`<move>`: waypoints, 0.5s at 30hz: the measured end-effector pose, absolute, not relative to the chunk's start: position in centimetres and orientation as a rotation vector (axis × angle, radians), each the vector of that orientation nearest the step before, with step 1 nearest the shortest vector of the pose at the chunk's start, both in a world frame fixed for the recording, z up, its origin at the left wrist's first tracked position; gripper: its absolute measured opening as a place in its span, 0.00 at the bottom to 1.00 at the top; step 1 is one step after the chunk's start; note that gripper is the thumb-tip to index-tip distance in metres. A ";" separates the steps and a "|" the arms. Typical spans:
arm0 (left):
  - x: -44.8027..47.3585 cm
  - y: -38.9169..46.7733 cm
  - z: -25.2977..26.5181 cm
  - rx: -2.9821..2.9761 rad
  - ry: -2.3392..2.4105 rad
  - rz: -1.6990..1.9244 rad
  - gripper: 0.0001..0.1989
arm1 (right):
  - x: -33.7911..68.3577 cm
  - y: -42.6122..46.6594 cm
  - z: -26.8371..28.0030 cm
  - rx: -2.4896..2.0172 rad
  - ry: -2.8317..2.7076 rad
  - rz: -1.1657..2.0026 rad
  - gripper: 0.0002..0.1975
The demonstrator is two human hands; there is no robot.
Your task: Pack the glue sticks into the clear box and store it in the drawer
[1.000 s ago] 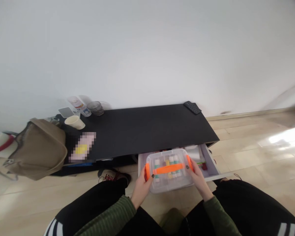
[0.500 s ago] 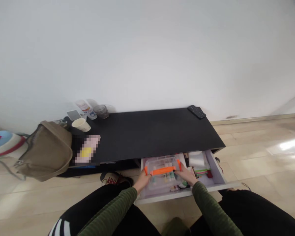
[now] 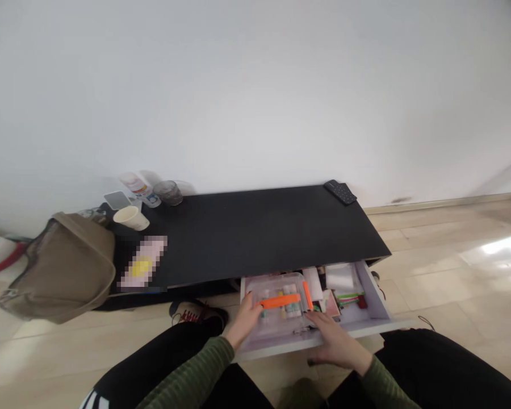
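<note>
A clear plastic box with an orange handle and an orange side latch lies in the left part of the pulled-out drawer. Small bottles show through its lid. My left hand grips the box at its left side, fingers by the handle's left end. Over the drawer's front edge is my right hand, open, thumb apart and low outside the front. Its fingertips are by the box's right front corner; whether they touch it I cannot tell.
Right of the box the drawer holds cards, a white packet and green strips. On the black cabinet stand a paper cup, a glass, a spray can, a remote and a brown bag.
The box has settled lower and flatter in the drawer. My right hand has let go of its right side and drawn back towards me, while my left hand stays on it.
</note>
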State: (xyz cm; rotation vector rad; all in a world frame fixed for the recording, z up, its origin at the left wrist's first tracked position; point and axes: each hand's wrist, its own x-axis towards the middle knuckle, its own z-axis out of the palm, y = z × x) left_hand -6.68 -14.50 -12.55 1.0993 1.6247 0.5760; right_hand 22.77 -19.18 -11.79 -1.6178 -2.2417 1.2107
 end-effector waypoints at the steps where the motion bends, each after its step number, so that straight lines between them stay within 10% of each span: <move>1: -6.4 -14.4 -12.1 1.114 1.632 0.553 0.33 | 22.6 -19.7 -11.8 -1.640 -2.310 1.169 0.48; 15: -2.6 -15.4 -6.2 1.785 1.335 0.443 0.35 | 22.7 -17.4 -13.7 -1.463 -2.443 0.419 0.45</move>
